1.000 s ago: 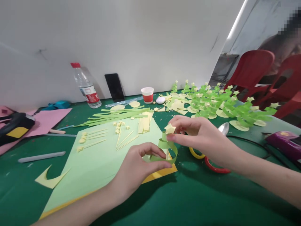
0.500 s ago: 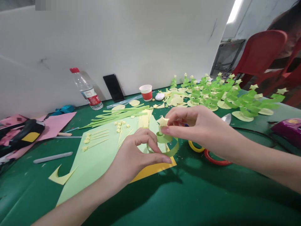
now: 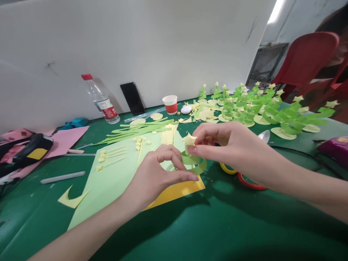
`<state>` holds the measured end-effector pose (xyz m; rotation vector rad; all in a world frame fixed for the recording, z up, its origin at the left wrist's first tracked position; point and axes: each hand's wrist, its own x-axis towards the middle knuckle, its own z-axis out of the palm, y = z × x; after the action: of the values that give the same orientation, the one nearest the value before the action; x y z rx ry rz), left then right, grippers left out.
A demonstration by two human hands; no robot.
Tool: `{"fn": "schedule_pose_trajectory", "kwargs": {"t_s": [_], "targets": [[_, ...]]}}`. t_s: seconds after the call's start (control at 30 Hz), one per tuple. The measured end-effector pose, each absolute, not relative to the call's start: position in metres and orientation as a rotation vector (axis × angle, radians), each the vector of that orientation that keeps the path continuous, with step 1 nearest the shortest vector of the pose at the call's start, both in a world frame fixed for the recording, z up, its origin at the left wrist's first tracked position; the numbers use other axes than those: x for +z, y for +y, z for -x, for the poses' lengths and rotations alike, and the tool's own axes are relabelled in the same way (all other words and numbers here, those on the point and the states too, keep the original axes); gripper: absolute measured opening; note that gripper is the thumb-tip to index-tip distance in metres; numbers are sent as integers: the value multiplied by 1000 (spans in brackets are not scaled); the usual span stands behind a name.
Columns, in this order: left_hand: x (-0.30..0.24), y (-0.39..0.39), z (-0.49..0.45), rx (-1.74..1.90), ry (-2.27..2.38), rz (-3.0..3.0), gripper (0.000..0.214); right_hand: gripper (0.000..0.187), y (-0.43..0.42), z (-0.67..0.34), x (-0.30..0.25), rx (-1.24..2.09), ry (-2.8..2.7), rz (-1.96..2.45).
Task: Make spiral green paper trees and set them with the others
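Observation:
Between thumb and fingers, my right hand pinches a pale yellow paper star at the top of a coiled green paper strip. My left hand is closed on the lower part of that strip, thumb and index finger pressed toward each other. The strip curls in a spiral between the two hands, partly hidden by my left fingers. Underneath lies a light green paper sheet, with a yellow-orange sheet below it. Small stars on thin paper sticks and loose little stars rest on the green sheet.
Several finished paper spirals with stars stand at the back right. Green paper strips, a paper cup, a phone and a bottle are behind. Scissors with a red handle lie under my right arm.
The camera view has shifted slightly. My left hand has risen a little along the strip, and the spiral looks slightly more compressed. My right hand still pinches the star.

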<state>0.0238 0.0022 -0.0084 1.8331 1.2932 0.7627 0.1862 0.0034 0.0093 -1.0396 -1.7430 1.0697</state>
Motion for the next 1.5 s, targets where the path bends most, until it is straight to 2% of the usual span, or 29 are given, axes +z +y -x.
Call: {"fn": "schedule_pose_trajectory", "kwargs": {"t_s": [0.57,1.33,1.5], "targets": [[-7,1,-25,756,1347,-1780,29,12,-3,-185,8,1058,-1721,1054],[-10,1,-25,677,1363,-1830,32,16,-6,-181,11,1203,-1586,1105],[-15,1,-20,825,1258,-1814,30,14,-1,-183,10,1168,-1569,1097]]}}
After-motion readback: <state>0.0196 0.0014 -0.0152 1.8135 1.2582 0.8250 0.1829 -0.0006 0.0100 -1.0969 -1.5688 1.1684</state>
